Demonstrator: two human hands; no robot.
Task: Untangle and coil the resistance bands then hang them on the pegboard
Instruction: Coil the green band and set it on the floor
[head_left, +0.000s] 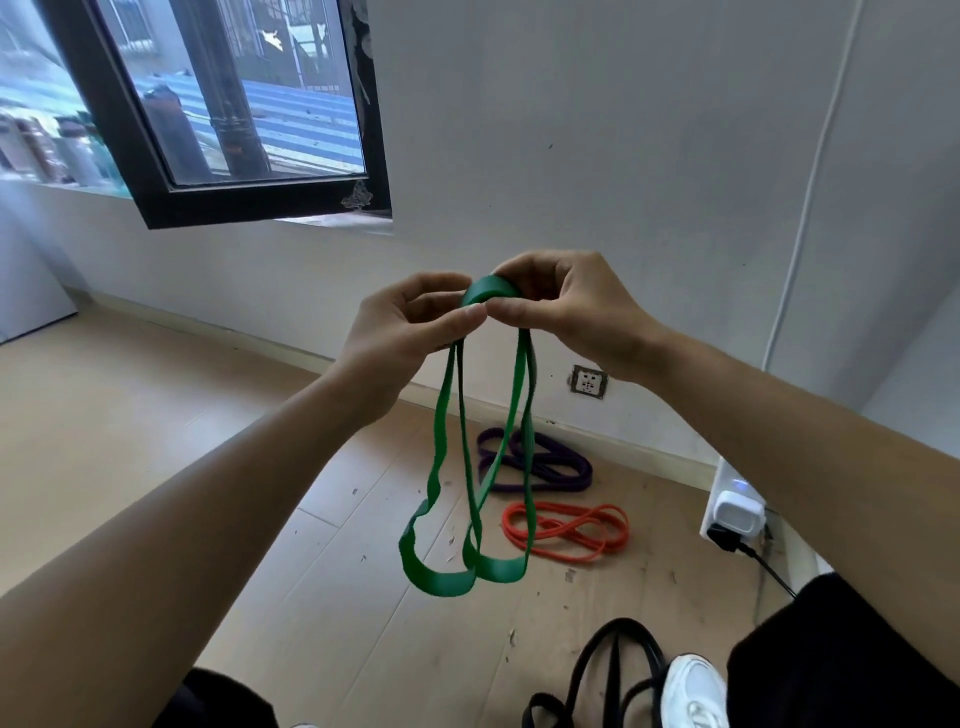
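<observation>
Pinching the top of a green resistance band at chest height, a person holds both hands together in front of a white wall. The left hand and right hand meet fingertip to fingertip, each closed on the band's folded upper bend, so neither is nearer than the other. From that grip the band's long axis drops straight down, two loops hanging free and crossing once near the bottom, clear of the floor. Open air lies on every side of the hanging loops, leaving room to wind them up. On the floor beyond, near the far wall, lie a purple band and, closer, an orange band; a black band rests by a white shoe. No pegboard is in view.
</observation>
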